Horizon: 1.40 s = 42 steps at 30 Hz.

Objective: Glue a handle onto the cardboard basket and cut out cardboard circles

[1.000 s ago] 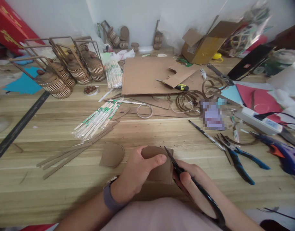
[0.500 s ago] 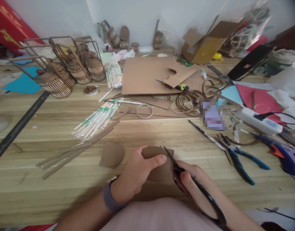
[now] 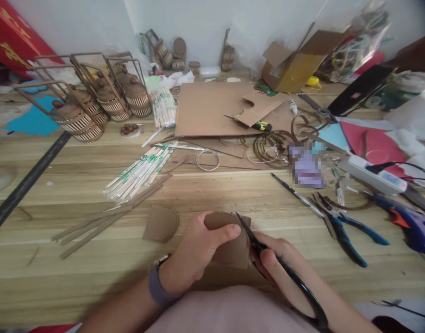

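My left hand (image 3: 202, 243) grips a piece of brown cardboard (image 3: 229, 247) by its left side, thumb across the top face. A curved outline shows on that piece. In my right hand (image 3: 273, 259) is a pair of black-handled scissors (image 3: 296, 275), fingers wrapped round the handles. The blades lie at the right part of the cardboard, tips pointing up and left. To the left of my left hand a second cardboard piece (image 3: 161, 224), partly rounded, rests on the wooden table (image 3: 104, 286).
Pliers (image 3: 340, 226), a pen (image 3: 297, 195) and a glue gun (image 3: 407, 222) lie on the right, near a power strip (image 3: 375, 173). Wrapped sticks (image 3: 139, 173) and cardboard strips (image 3: 97, 224) lie left. Behind are a cardboard sheet (image 3: 205, 108), a utility knife (image 3: 261, 126) and several handled baskets (image 3: 80, 122).
Almost nothing differs. The cardboard and the scissors have shifted very slightly; both hands keep their holds.
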### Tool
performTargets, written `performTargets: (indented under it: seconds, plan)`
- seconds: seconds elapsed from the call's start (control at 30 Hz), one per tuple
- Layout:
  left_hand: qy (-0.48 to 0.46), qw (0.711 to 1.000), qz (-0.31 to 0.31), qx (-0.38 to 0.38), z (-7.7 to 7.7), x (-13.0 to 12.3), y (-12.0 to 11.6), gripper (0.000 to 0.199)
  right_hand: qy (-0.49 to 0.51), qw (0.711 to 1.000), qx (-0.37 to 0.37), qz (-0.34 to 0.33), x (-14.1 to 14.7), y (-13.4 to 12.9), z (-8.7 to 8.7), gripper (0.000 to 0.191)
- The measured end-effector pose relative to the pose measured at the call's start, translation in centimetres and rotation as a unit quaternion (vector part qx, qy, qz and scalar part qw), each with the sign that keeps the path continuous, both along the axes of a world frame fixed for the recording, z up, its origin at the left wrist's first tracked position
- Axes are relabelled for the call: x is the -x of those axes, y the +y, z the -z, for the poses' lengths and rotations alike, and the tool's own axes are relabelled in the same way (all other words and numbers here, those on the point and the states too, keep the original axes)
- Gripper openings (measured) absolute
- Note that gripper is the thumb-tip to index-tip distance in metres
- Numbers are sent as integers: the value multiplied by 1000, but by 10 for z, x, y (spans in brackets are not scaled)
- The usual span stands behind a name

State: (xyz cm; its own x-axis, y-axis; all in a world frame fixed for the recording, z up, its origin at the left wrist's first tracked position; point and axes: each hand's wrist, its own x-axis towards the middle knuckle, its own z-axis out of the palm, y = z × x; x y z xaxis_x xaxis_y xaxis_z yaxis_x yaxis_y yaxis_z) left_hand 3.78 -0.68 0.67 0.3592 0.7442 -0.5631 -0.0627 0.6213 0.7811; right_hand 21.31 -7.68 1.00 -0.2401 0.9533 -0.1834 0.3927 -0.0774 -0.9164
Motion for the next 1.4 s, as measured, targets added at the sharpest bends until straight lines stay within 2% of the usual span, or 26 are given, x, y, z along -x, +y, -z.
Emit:
performTargets:
  seconds: [0.4, 1.0, 1.4]
  plan:
    - [26, 1000, -6, 2, 3, 0, -1, 45, -27, 1000, -1, -3, -1, -1, -1, 66]
    - [22, 1000, 0, 2, -3, 0, 2, 38, -33, 999, -34, -1, 1, 2, -3, 64]
    - [16, 1000, 9, -1, -4, 0, 1, 35, -29, 999, -21, 0, 2, 2, -5, 64]
